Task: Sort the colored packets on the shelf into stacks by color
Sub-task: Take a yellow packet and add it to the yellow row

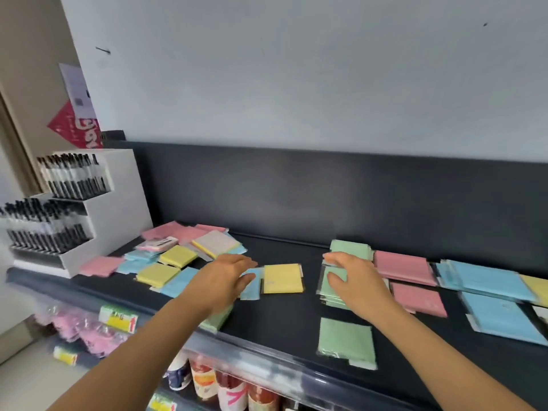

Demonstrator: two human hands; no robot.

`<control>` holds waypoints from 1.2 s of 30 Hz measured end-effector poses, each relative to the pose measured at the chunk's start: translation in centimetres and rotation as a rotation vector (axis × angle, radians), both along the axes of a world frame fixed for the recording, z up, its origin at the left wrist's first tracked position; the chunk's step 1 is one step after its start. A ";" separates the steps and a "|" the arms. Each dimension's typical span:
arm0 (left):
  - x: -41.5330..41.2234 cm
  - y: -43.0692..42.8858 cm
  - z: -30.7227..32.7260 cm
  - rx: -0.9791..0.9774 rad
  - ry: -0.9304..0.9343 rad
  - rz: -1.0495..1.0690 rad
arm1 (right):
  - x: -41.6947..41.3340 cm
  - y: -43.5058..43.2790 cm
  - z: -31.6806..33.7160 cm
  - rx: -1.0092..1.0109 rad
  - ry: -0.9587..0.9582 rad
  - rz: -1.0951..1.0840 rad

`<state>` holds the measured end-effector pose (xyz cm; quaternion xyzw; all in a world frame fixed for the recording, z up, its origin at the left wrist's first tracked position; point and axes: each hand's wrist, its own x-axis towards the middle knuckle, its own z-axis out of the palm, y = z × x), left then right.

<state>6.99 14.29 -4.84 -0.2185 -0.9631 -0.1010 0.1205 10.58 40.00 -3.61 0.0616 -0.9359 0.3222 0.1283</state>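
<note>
left hand (226,277) flat on blue packet (252,290); right hand (357,281) flat on glossy green stack (332,295)

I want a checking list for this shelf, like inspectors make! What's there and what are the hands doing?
Surface: dark shelf, flat, raised back panel.
Job's things: green stack, pink stacks and blue stacks at right; mixed pile of pink, blue, yellow packets at left; yellow packet in the middle; lone green packet near the front edge.
Clutter: nothing seen.
Hands: left hand touches a blue packet, grip unclear; right hand rests on the green stack.
Cables: nothing seen.
Surroundings: pen display at left, bottles on the shelf below, plain wall behind.
</note>
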 end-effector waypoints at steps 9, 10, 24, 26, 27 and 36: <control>-9.0 -14.2 -0.1 0.013 -0.010 -0.062 | -6.6 -15.2 -0.6 0.023 -0.122 -0.059; -10.1 -15.2 -0.2 0.010 -0.027 -0.078 | -7.3 -16.4 -0.5 0.035 -0.133 -0.071; -16.3 -22.1 -0.8 0.098 -0.062 -0.125 | -15.6 -26.4 -2.8 0.375 -0.383 -0.066; -16.5 -22.8 -0.7 0.117 -0.085 -0.132 | -16.1 -26.8 -3.1 0.459 -0.295 -0.119; -16.6 -23.2 -0.5 0.131 -0.096 -0.136 | -16.3 -26.9 -3.1 0.502 -0.251 -0.137; -16.2 -22.8 1.2 0.147 0.195 -0.273 | -16.2 -26.3 2.9 0.025 -0.022 -0.207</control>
